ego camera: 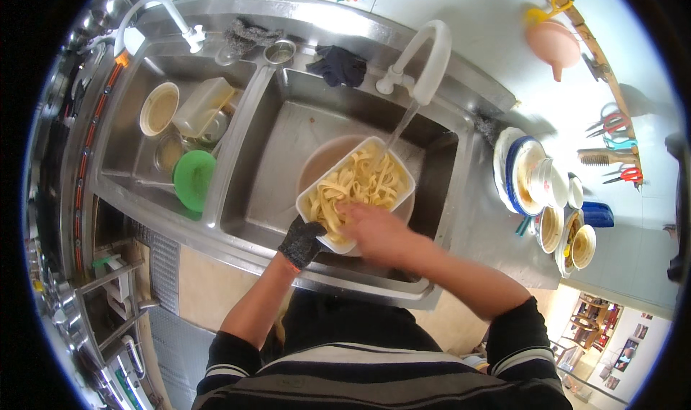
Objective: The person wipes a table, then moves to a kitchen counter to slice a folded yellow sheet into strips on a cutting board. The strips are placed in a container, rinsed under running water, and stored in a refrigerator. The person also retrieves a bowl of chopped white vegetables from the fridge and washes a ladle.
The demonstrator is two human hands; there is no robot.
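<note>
A white rectangular plastic tub (340,247) is tilted over the right-hand sink basin, with pale yellow flat strips (370,175) that look like wide noodles or tofu skin inside. My left hand (302,243), in a dark grey knit glove, grips the tub's near left corner. Bare and slightly blurred, my right hand (378,232) has its fingertips among the strips; whether they pinch any is hidden. Water runs from a white faucet (433,59) into the tub's far end. Beneath the tub shows a round, pale brownish bowl or pan (318,164).
The left basin (127,162) holds a green bowl (194,180), a plastic container (202,108) and a round bowl (160,109). Stacked dirty dishes (526,172) stand on the right counter. A dark cloth or glove (337,65) lies behind the faucet side. Scissors (615,123) hang on the wall.
</note>
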